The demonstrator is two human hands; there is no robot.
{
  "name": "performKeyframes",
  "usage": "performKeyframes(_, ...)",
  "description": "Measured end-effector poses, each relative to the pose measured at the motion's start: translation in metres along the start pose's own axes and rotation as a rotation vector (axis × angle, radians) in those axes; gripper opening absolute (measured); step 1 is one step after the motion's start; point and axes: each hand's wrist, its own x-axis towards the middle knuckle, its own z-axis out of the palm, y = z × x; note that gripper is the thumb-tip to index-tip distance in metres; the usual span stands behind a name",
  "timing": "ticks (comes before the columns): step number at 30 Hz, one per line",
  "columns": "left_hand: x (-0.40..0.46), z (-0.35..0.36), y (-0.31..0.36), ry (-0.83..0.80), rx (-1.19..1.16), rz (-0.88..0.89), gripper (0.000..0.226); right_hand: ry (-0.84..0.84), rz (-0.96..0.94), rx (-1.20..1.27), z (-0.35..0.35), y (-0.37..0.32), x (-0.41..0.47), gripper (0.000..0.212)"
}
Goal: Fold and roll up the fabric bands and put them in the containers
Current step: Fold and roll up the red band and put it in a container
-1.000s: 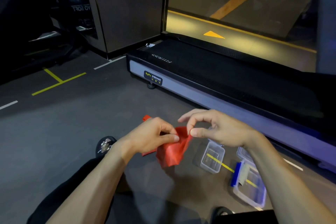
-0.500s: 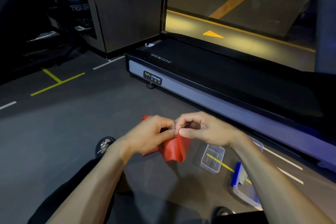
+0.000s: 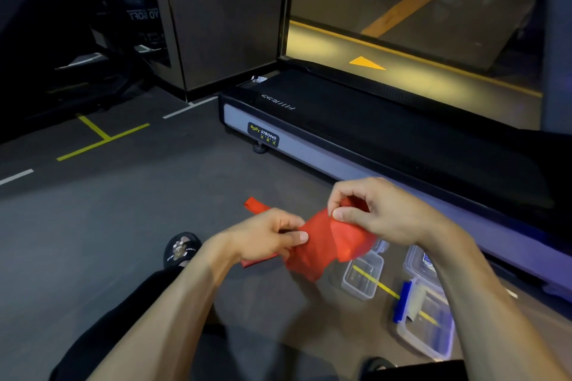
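Observation:
A red fabric band [image 3: 328, 241] hangs bunched between both hands above the dark floor. My left hand [image 3: 266, 238] pinches its left part with thumb and fingers. My right hand [image 3: 377, 210] pinches the upper right edge, higher than the left hand. One end of the band [image 3: 253, 205] trails on the floor behind my left hand. A small clear container [image 3: 362, 280] stands open on the floor just below the band. Right of it lies a larger clear container with a blue clip [image 3: 424, 318], and another clear box [image 3: 418, 261] sits behind that.
A treadmill deck [image 3: 371, 133] runs across the floor right behind the hands. My sandalled foot [image 3: 181, 249] rests left of my left wrist, my dark trouser legs fill the bottom edge. Yellow and white floor lines [image 3: 102, 139] mark the dark floor at the left.
The hands, close together before, have drawn apart. My right hand has lifted up and to the right with the band's edge, spreading the red fabric wider between the hands.

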Motion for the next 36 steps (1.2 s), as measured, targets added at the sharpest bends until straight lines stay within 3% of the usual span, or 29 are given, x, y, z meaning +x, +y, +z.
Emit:
performKeyframes(5,0.001,0.003,0.006,-0.002,-0.054,-0.034,0.03,0.079,0.04,-0.126,-0.001,0.007,0.001,0.012)
performKeyframes(7,0.002,0.004,0.007,0.103,0.032,-0.02,0.025,0.092,0.029,-0.143,0.0,0.007,0.002,0.011)
performKeyframes(11,0.008,0.004,0.002,0.4,0.438,0.196,0.01,0.106,-0.022,-0.126,0.002,0.001,0.004,0.011)
performKeyframes(14,0.008,0.007,0.004,0.519,0.42,0.278,0.019,0.132,-0.024,-0.107,0.001,0.0,0.003,0.011)
performKeyframes(18,0.009,0.008,0.002,0.519,0.411,0.306,0.024,0.19,-0.007,-0.093,0.0,0.001,0.002,0.01)
performKeyframes(31,0.007,0.008,0.007,0.606,0.387,0.288,0.004,0.232,0.0,-0.057,0.002,-0.001,0.002,0.012)
performKeyframes(36,0.011,0.006,0.001,0.565,0.342,0.236,0.042,0.236,0.003,-0.033,0.003,0.001,0.002,0.011)
